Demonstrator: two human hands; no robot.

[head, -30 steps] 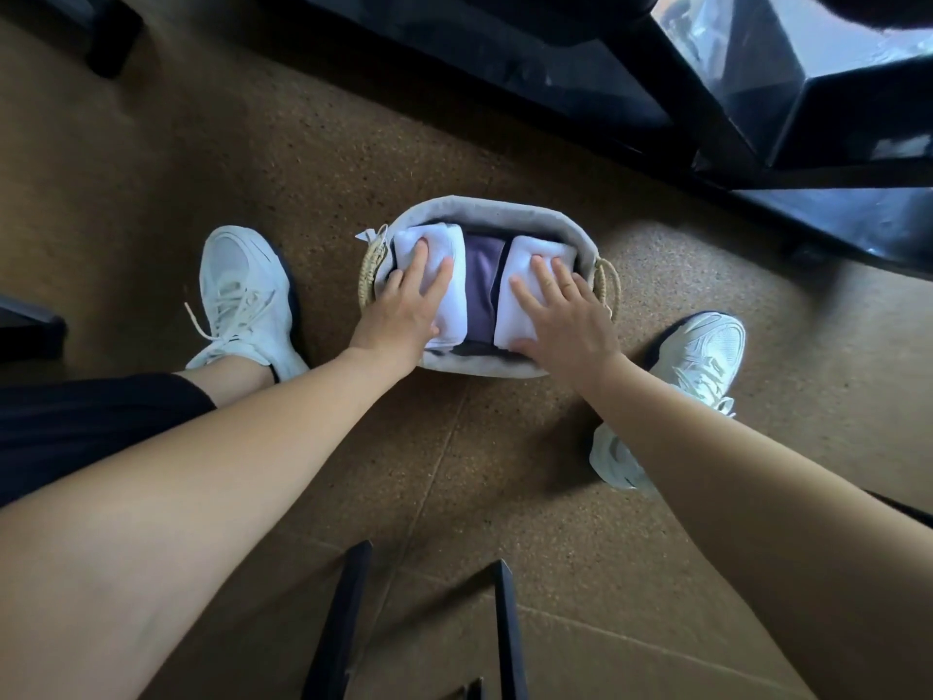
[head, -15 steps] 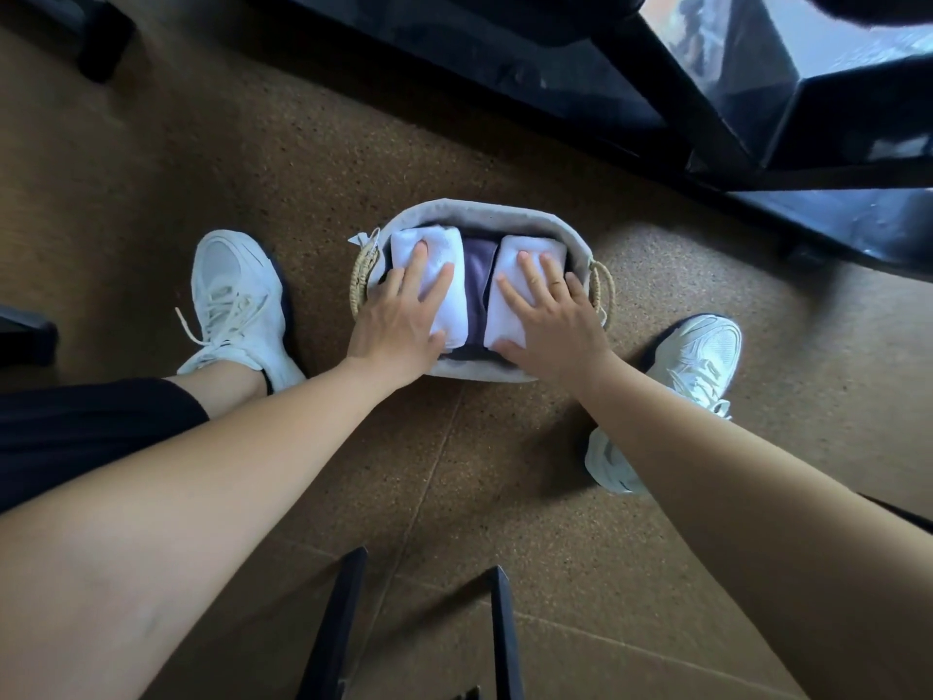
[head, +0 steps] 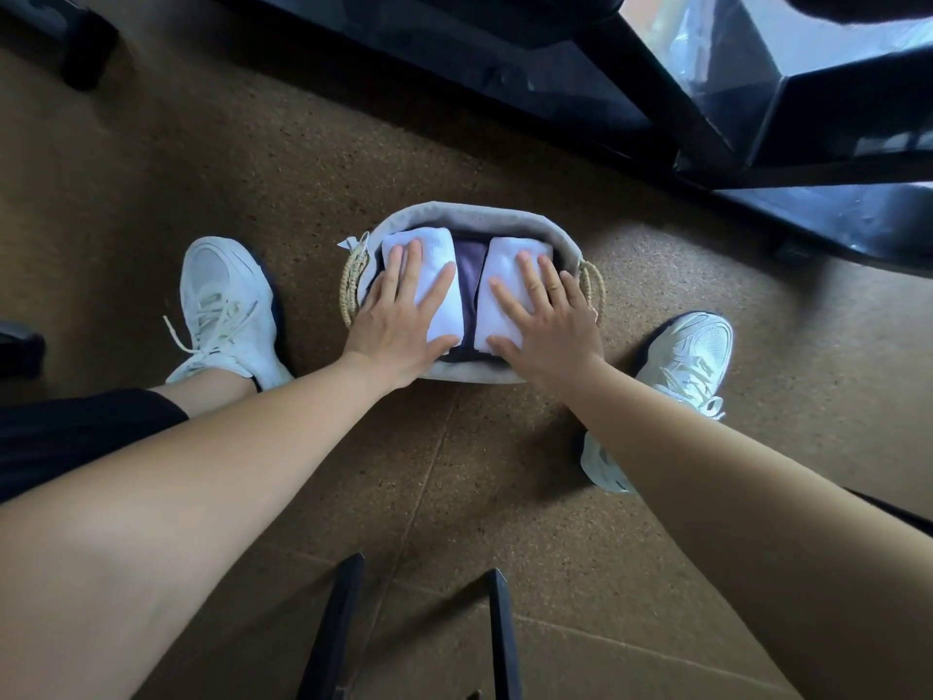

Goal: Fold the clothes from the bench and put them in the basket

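An oval basket (head: 469, 217) with a grey cloth liner and rope handles sits on the brown floor between my feet. Inside lie two folded white cloths, the left white cloth (head: 444, 300) and the right white cloth (head: 505, 260), with a folded purple garment (head: 469, 275) between them. My left hand (head: 399, 315) presses flat on the left white cloth, fingers straight and spread. On the right white cloth my right hand (head: 545, 320) lies flat the same way, its outer fingers near the basket's right handle.
My white sneakers flank the basket, the left sneaker (head: 227, 305) and the right sneaker (head: 676, 376). A black bench frame (head: 656, 108) crosses the top of the view. Two black legs (head: 333, 629) rise at the bottom centre.
Both hands have spread wider and flatter on the white cloths. The two white cloths sit a little closer together, covering more of the purple garment.
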